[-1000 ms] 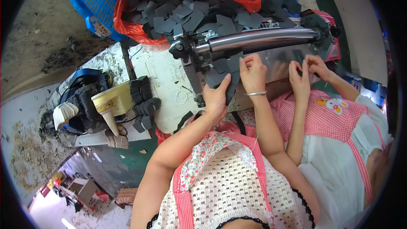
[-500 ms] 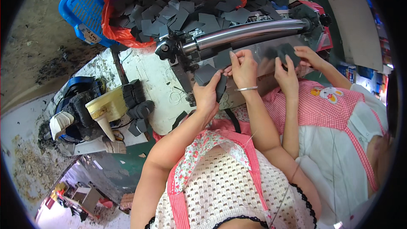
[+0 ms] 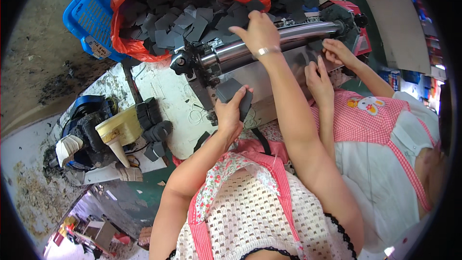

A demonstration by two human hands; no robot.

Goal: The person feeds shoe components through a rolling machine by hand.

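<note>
Far left: motor (image 3: 82,137), blue-black, on the bench (image 3: 159,91), with a cream housing (image 3: 118,125) and black blocks (image 3: 154,125) beside it. Dust and scraps lie on the floor below.

Upper left: blue crate (image 3: 89,17) holding an orange bag (image 3: 139,43) heaped with dark grey foam pieces (image 3: 183,14).

Centre: roller (image 3: 269,41), a shiny steel cylinder across the machine, with a steel plate (image 3: 269,79) sloping down beneath it.

Your left hand (image 3: 231,113): fingers clamped round a short stack (image 3: 234,95) of dark pieces, held just in front of the plate, below the roller's left end.

Your right hand (image 3: 260,31): reaching over the roller into the heap, fingers curled down among the pieces; whether they have closed on one, you cannot tell, as the back of the hand hides them. A bracelet (image 3: 267,51) sits at the wrist.

Right: a co-worker's two hands (image 3: 327,62) on the plate near the roller's right end, pressing dark pieces there; pink checked apron (image 3: 365,115) below.

Risks, as judged from here:
- Your right forearm lies across the roller; if it turns, bracelet or skin could be drawn in.
- The stack is gripped at one edge; a loose hold could spill pieces onto the bench.
- Two sets of hands share one plate; a reach to the right could knock the co-worker's pieces.
</note>
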